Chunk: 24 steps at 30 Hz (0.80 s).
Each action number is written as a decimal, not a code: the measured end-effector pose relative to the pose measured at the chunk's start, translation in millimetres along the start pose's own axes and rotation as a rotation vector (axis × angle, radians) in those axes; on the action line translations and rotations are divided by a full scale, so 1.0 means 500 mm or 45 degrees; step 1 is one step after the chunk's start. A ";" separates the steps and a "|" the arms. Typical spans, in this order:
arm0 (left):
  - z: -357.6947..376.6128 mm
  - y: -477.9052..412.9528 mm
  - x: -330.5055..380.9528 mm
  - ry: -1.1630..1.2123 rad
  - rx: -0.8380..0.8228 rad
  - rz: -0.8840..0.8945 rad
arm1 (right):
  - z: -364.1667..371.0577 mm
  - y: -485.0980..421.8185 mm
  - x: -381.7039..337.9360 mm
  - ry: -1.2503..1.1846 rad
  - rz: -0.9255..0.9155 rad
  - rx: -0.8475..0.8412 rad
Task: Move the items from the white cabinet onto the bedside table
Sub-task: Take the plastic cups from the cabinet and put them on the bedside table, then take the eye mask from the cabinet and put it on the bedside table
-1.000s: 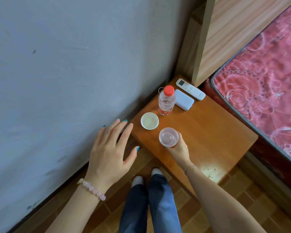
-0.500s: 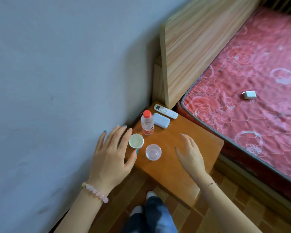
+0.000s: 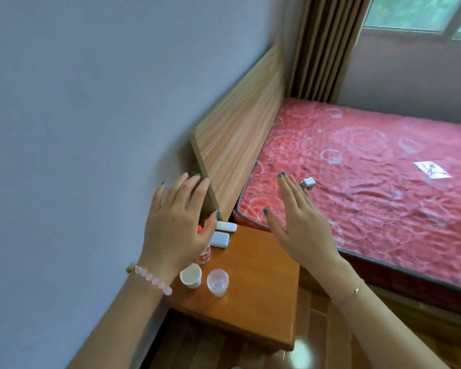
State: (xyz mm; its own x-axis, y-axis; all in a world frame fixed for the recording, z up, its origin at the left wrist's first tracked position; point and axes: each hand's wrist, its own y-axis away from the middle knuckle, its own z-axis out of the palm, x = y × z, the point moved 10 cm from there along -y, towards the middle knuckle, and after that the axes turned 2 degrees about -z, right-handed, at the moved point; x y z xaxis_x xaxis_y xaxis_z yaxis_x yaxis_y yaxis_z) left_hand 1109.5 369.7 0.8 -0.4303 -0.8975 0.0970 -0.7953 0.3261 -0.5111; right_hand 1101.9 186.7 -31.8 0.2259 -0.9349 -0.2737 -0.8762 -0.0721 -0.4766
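The wooden bedside table stands by the wall. On it sit a clear plastic cup, a white cup, a red-capped water bottle mostly hidden behind my left hand, a white power bank and a white remote. My left hand hovers above the table's back left with fingers spread, holding nothing. My right hand hangs open above the table's far right edge and the mattress. The white cabinet is out of view.
A bed with a red patterned mattress lies to the right, with a small white charger and a paper slip on it. A wooden headboard rises behind the table. The grey wall is at the left, a brown curtain beyond.
My right hand let go of the clear cup, which stands on the table, and lifted away. Both hands rose and my view swung upward toward the bed and window.
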 end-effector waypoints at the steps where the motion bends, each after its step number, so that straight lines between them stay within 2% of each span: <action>1: -0.007 -0.006 0.013 0.020 0.010 0.030 | -0.022 0.006 -0.002 0.015 0.010 0.019; 10: -0.056 -0.025 0.173 0.195 0.061 0.357 | -0.195 0.121 0.029 0.275 0.193 0.148; 24: -0.079 0.035 0.582 0.503 -0.003 0.868 | -0.515 0.468 0.154 0.703 0.809 0.326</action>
State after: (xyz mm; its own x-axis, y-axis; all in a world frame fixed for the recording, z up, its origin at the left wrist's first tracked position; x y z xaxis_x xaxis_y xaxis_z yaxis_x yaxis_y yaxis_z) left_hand 953.5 126.0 53.9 -0.9431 -0.3273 0.0591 -0.3019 0.7679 -0.5649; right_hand 804.7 8.5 50.8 -0.5682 -0.8110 -0.1394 -0.6287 0.5371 -0.5624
